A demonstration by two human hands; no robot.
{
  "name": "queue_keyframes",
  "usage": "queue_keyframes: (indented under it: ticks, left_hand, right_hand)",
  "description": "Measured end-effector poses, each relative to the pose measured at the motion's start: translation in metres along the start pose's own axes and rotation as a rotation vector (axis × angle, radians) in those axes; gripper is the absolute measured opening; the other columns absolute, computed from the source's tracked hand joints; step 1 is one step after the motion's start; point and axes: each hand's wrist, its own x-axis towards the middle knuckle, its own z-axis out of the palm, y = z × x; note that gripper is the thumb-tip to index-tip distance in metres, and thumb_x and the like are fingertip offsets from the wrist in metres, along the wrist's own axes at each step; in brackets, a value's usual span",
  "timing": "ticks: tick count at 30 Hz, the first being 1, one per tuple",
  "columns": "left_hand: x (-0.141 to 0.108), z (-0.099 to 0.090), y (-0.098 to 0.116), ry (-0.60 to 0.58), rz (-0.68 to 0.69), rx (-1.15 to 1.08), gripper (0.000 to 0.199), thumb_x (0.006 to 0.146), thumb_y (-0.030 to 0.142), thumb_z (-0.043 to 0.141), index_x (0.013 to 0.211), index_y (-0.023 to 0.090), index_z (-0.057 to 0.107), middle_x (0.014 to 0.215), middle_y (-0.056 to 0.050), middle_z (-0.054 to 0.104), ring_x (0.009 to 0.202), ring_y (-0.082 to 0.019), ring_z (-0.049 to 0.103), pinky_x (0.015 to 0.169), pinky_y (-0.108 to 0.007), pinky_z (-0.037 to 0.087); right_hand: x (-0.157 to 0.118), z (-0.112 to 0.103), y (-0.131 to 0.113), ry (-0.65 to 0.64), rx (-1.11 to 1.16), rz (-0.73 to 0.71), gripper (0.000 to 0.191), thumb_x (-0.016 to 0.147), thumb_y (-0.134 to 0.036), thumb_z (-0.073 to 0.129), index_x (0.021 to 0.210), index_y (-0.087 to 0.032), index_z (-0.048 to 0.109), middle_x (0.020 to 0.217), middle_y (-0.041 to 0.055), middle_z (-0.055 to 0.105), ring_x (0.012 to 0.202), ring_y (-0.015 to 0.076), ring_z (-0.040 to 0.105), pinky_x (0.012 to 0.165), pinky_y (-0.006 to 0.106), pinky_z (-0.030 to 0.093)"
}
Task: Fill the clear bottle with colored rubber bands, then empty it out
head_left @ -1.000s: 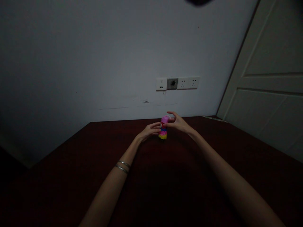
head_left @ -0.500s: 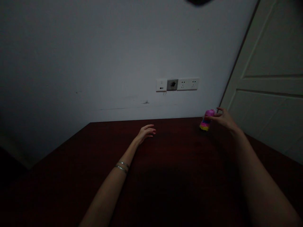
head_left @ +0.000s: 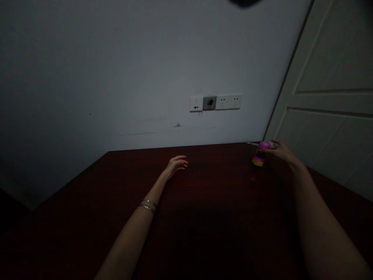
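Though contents blur, right hand [head_left: 284, 153] grips multicoloured packet [head_left: 259, 158].

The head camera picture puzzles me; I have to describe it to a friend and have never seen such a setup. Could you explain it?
Certainly. There is no machine here: a person works with bare hands, and one camera worn on the head looks forward and down at them. The right hand holds a small multicoloured bundle, pink at the top and yellow at the bottom, near the far right of a dark red table. Whether the bundle touches the table is hard to tell. The left hand holds nothing; its fingers are loosely bent. Behind the table is a pale wall with sockets, and a door stands at the right.
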Motion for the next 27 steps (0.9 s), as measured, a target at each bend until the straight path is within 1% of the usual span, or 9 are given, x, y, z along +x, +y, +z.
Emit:
queue_keyframes:
  ticks: [2,5,9,12,15,18,22,25,27]
  left_hand:
    - [0.001,-0.001,-0.001,-0.001,0.003,0.002,0.043,0.062,0.02,0.062,0.104,0.013,0.057,0.087,-0.01,0.065,0.07,-0.015,0.062,0.064,-0.027,0.046]
    - [0.002,-0.002,-0.003,-0.014,0.007,0.01,0.042,0.062,0.02,0.062,0.104,0.012,0.057,0.086,-0.009,0.065,0.07,-0.015,0.062,0.065,-0.027,0.046]
    - [0.003,-0.003,-0.004,-0.032,0.003,0.034,0.043,0.062,0.021,0.062,0.104,0.011,0.057,0.084,-0.009,0.066,0.069,-0.015,0.062,0.065,-0.027,0.045]
    - [0.002,-0.002,-0.003,-0.034,0.002,0.04,0.043,0.062,0.021,0.062,0.103,0.011,0.058,0.083,-0.009,0.066,0.069,-0.015,0.062,0.066,-0.027,0.045]
    - [0.001,-0.002,-0.002,-0.019,0.002,0.047,0.043,0.061,0.022,0.062,0.103,0.011,0.058,0.082,-0.009,0.066,0.07,-0.015,0.062,0.067,-0.027,0.045]
    - [0.001,-0.001,-0.002,-0.008,0.0,0.057,0.043,0.061,0.023,0.063,0.102,0.011,0.058,0.082,-0.009,0.066,0.07,-0.016,0.062,0.068,-0.028,0.045]
    - [0.001,-0.002,-0.002,-0.015,0.004,0.059,0.041,0.062,0.023,0.063,0.1,0.01,0.059,0.083,-0.009,0.066,0.071,-0.016,0.062,0.068,-0.027,0.045]
    - [0.001,-0.003,-0.003,-0.027,0.007,0.057,0.04,0.062,0.023,0.062,0.1,0.01,0.059,0.082,-0.009,0.065,0.071,-0.016,0.061,0.067,-0.027,0.045]
    - [0.001,-0.003,-0.003,-0.027,0.008,0.057,0.039,0.062,0.023,0.062,0.1,0.01,0.059,0.082,-0.009,0.065,0.071,-0.016,0.061,0.068,-0.027,0.046]
  right_hand:
    - [0.001,-0.001,0.003,-0.029,-0.006,0.045,0.092,0.051,-0.025,0.077,0.13,-0.01,0.032,0.106,0.0227,0.058,0.067,0.0195,0.059,0.053,0.028,0.046]
    - [-0.002,-0.001,0.001,-0.044,0.006,0.061,0.093,0.052,-0.025,0.076,0.132,-0.008,0.031,0.106,0.0225,0.058,0.065,0.0178,0.057,0.052,0.026,0.045]
    - [-0.013,0.0,-0.012,-0.031,-0.005,0.071,0.086,0.053,-0.021,0.076,0.129,-0.006,0.037,0.1,0.0205,0.061,0.064,0.0171,0.057,0.052,0.025,0.045]
    - [-0.016,0.001,-0.015,-0.032,-0.012,0.079,0.079,0.057,-0.021,0.074,0.127,-0.009,0.04,0.101,0.0194,0.062,0.067,0.019,0.059,0.053,0.027,0.046]
    - [-0.011,0.003,-0.007,-0.054,0.036,0.083,0.076,0.057,-0.021,0.072,0.125,-0.013,0.041,0.108,0.0181,0.06,0.077,0.0206,0.061,0.059,0.028,0.05]
    - [-0.001,0.005,0.005,-0.085,0.078,0.087,0.078,0.055,-0.019,0.073,0.125,-0.014,0.039,0.108,0.0163,0.06,0.082,0.0211,0.061,0.065,0.031,0.052]
    - [0.004,0.004,0.012,-0.103,0.107,0.079,0.073,0.055,-0.019,0.073,0.121,-0.014,0.043,0.103,0.0148,0.062,0.079,0.0201,0.062,0.066,0.031,0.052]
    - [0.001,0.003,0.01,-0.123,0.131,0.057,0.069,0.054,-0.017,0.074,0.117,-0.012,0.046,0.097,0.014,0.064,0.075,0.0191,0.062,0.066,0.03,0.052]
    - [-0.002,0.004,0.008,-0.134,0.121,0.007,0.062,0.052,-0.016,0.074,0.11,-0.012,0.051,0.092,0.0128,0.065,0.073,0.0191,0.063,0.066,0.03,0.052]
